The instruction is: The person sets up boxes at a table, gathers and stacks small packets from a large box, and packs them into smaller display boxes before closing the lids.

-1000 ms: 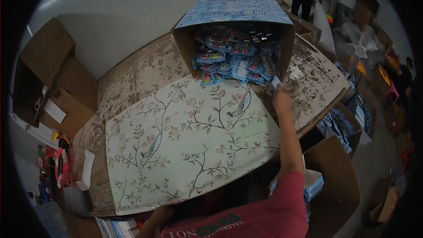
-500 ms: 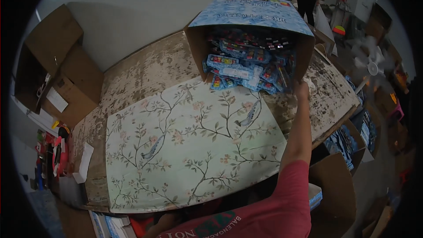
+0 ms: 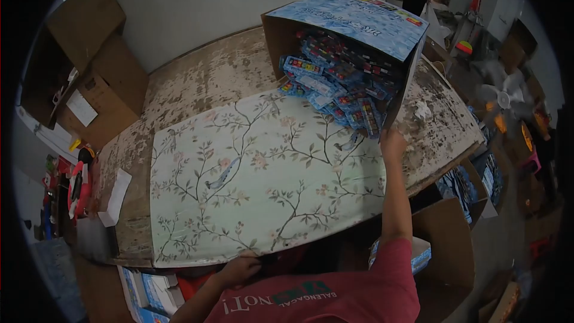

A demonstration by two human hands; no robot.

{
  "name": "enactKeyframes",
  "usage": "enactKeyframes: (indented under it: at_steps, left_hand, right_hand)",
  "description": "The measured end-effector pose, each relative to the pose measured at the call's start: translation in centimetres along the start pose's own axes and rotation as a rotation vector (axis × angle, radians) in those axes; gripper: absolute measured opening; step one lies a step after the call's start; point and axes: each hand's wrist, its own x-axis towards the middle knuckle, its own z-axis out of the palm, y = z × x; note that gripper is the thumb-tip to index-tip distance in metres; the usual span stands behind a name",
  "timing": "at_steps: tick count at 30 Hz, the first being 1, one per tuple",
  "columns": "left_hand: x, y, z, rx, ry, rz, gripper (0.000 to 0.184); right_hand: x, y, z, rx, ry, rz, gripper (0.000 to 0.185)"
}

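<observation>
Here's the right hand (image 3: 393, 142), arm stretched full out across the counter (image 3: 203, 72), and it's closed on the lower corner of the blue printed box (image 3: 353, 18), at the near right edge of the mouth. The box lies on its side toward the far right of the counter, its open mouth turned to the person and a touch to the left. Its longer visible run goes across that mouth, slanting from the far left corner down to the near right one, so the whole thing sits askew to the wall.

And look at the packets (image 3: 335, 87)! They're heaped inside and slope out over the lip onto the flowered mat (image 3: 257, 179). One near the left of the mouth lies nearly crosswise; the one closest to the right hand points its length almost straight at the person.

Down at the counter's front edge, the left hand (image 3: 242, 268) rests by the mat's border, fingers curled; whether it grips anything, I can't tell from here. A crumpled white tissue (image 3: 423, 109) lies just beside the box, while over on the left stands a brown carton (image 3: 116, 96), with a folded white card (image 3: 116, 197) nearer the front.
</observation>
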Motion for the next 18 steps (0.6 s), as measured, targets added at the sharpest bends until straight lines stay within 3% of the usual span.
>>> enactKeyframes:
  at_steps: [7,14,18]
  left_hand:
    - [-1.1,1.6,-1.2,-0.034,0.098,0.032,0.033]
    - [-3.0,-0.6,-0.8,-0.173,0.205,0.049,0.032]
    - [-3.3,0.4,-1.4,-0.187,0.162,0.005,0.030]
  right_hand:
    - [-6.9,-4.0,-3.8,0.097,0.078,0.079,0.023]
    - [-12.0,-0.9,-6.7,0.056,0.099,0.072,0.019]
    - [-15.7,0.3,-9.8,0.026,0.074,0.094,0.021]
